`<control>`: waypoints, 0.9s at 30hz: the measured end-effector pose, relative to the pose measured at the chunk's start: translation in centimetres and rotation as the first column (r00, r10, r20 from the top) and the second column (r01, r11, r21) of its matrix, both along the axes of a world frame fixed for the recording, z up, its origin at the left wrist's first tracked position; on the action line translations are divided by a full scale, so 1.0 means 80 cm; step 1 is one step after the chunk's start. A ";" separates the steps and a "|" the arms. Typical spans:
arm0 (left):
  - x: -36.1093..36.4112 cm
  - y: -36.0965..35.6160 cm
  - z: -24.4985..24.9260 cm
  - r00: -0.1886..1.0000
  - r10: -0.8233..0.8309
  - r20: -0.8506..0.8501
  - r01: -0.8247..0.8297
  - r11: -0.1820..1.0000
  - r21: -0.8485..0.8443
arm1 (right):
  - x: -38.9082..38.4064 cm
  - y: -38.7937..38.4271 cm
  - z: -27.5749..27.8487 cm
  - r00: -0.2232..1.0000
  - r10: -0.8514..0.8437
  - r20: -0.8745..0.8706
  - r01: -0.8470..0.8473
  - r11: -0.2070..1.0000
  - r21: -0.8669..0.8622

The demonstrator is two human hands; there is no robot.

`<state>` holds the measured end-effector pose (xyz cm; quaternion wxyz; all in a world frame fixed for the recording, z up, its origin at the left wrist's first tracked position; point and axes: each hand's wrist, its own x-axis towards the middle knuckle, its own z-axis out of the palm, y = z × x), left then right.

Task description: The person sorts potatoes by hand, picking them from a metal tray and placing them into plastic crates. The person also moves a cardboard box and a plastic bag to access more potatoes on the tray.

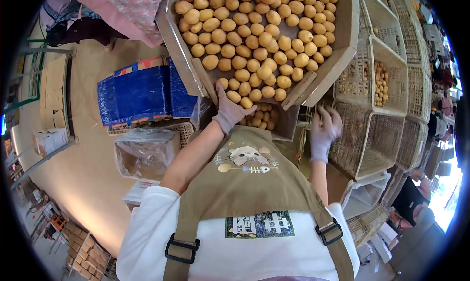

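Note:
A wooden sorting tray full of round yellow-brown fruits lies before me, its narrow mouth facing my apron. My left hand, in a pale glove with bare fingertips, is at the left of that mouth. Its thumb and fingers are apart, beside the lowest fruits. Under the mouth, a box holds more of the fruits, partly hidden by the tray and my left hand. Off to the right, my right hand, gloved the same way, hangs with loosely bent, parted fingers near a plastic crate; I see nothing in it.
Stacked plastic crates line the right side, one with fruits in it. On the left are a blue-covered box and a plastic-lined carton. Another person's pink clothing shows at top left.

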<state>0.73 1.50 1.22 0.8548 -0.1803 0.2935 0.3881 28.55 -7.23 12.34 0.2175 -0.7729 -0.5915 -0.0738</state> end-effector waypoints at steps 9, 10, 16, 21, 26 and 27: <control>-0.009 -0.002 -0.005 0.956 -0.142 -0.258 0.120 0.988 -0.098 | -0.195 0.244 -0.048 0.798 0.601 0.049 -0.475 0.677 -0.562; -0.013 -0.003 -0.007 0.992 -0.088 -0.086 0.082 0.994 -0.078 | -0.200 0.254 -0.042 0.797 0.604 0.003 -0.467 0.619 -0.632; -0.002 -0.004 -0.010 0.997 0.035 -0.069 -0.044 0.991 -0.128 | -0.179 0.247 -0.025 0.811 0.540 -0.226 -0.546 0.559 -0.624; -0.003 -0.002 -0.012 1.000 0.007 -0.023 -0.008 0.999 -0.039 | -0.138 0.180 -0.033 0.102 -0.077 -0.992 -0.423 0.899 -0.113; -0.006 0.001 -0.010 0.997 -0.026 0.066 0.026 1.000 -0.009 | -0.120 0.134 -0.025 -0.645 -0.270 -0.715 -0.335 0.941 -0.053; -0.009 0.003 -0.012 0.990 -0.033 0.137 0.035 0.999 -0.011 | -0.121 0.131 -0.024 -0.712 -0.260 -0.653 -0.315 0.949 -0.035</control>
